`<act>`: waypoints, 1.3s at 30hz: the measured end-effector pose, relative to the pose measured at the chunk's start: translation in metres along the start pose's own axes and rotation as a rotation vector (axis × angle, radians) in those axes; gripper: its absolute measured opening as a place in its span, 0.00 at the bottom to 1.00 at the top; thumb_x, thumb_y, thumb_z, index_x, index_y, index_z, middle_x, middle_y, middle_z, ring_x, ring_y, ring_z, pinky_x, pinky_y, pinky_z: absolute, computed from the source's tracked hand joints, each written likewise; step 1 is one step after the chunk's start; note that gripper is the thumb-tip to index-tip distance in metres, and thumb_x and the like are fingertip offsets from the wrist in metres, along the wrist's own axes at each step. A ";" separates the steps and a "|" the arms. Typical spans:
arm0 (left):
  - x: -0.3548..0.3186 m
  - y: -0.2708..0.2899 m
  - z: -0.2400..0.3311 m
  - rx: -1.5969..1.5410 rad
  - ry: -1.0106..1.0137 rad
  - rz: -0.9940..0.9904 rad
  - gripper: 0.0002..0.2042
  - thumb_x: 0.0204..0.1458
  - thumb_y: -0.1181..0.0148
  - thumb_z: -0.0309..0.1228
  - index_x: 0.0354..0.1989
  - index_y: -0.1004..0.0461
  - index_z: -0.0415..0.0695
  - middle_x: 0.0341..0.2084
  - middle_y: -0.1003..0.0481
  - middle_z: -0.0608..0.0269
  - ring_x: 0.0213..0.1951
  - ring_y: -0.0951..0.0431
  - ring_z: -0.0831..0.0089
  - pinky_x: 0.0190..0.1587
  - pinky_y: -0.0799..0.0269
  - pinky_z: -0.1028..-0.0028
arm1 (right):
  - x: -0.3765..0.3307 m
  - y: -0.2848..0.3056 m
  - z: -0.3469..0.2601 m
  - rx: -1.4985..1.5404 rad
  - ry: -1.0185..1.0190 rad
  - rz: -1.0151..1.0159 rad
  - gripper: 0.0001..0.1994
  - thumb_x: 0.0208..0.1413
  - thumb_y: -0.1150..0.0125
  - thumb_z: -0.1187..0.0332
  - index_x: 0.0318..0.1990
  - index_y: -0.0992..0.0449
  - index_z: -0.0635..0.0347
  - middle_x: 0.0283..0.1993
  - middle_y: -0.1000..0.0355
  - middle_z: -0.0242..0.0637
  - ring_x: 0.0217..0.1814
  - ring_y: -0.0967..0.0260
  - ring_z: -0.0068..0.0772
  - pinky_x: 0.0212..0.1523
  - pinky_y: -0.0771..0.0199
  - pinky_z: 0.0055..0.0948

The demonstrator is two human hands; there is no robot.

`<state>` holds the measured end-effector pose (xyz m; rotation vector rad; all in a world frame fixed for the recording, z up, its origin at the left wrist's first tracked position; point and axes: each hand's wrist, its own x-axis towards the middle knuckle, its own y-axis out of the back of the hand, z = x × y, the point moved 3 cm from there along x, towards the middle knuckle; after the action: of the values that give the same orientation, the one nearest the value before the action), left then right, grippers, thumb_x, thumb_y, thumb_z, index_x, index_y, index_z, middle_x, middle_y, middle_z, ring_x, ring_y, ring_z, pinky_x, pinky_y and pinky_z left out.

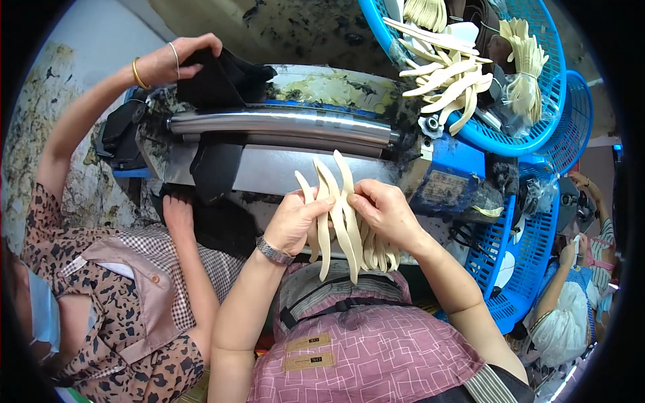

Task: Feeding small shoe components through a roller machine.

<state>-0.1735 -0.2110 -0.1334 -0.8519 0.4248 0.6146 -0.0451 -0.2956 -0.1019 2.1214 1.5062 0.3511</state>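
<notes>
Several curved, wavy cream strips (344, 232) are fanned out in front of my body, at the near side of a roller machine. My left hand (293, 225) pinches some of them between thumb and fingers. My right hand (390, 213) is closed on the strips from the other side, thumb on top. Below its fingers hangs a thicker bunch of cream strips (379, 254), partly hidden by the hand. The strips look flat and thin; I cannot tell their material.
The machine's steel roller (282, 124) lies just ahead. At my left, a co-worker's raised hand (164, 64) holds black sheet material (211, 79) over it. A blue basket (551, 87) with loose and tied cream strips stands far right. Another blue basket (494, 255) is beside my right arm.
</notes>
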 end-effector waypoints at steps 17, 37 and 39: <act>-0.004 -0.007 -0.008 -0.048 0.296 -0.175 0.12 0.43 0.44 0.21 0.39 0.33 0.38 0.33 0.29 0.62 0.36 0.28 0.74 0.40 0.30 0.76 | 0.022 -0.021 0.008 0.732 -0.170 -0.194 0.06 0.47 0.42 0.72 0.29 0.25 0.66 0.29 0.35 0.30 0.32 0.37 0.20 0.34 0.37 0.20; 0.083 0.005 0.032 0.072 0.416 0.005 0.04 0.48 0.49 0.21 0.33 0.32 0.37 0.28 0.28 0.57 0.31 0.25 0.70 0.36 0.26 0.73 | 0.183 -0.016 0.035 -0.112 -0.338 -0.599 0.27 0.52 0.62 0.46 0.51 0.35 0.55 0.53 0.38 0.41 0.55 0.42 0.37 0.54 0.46 0.31; 0.069 0.010 0.036 0.205 0.451 0.028 0.04 0.49 0.49 0.24 0.31 0.32 0.36 0.29 0.28 0.55 0.29 0.25 0.70 0.33 0.25 0.75 | 0.188 -0.014 0.035 -0.172 -0.263 -0.671 0.27 0.51 0.60 0.46 0.51 0.35 0.55 0.54 0.39 0.40 0.56 0.43 0.37 0.55 0.47 0.32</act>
<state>-0.1246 -0.1550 -0.1572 -0.7861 0.8945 0.3919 0.0266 -0.1256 -0.1538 1.3598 1.8309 -0.0424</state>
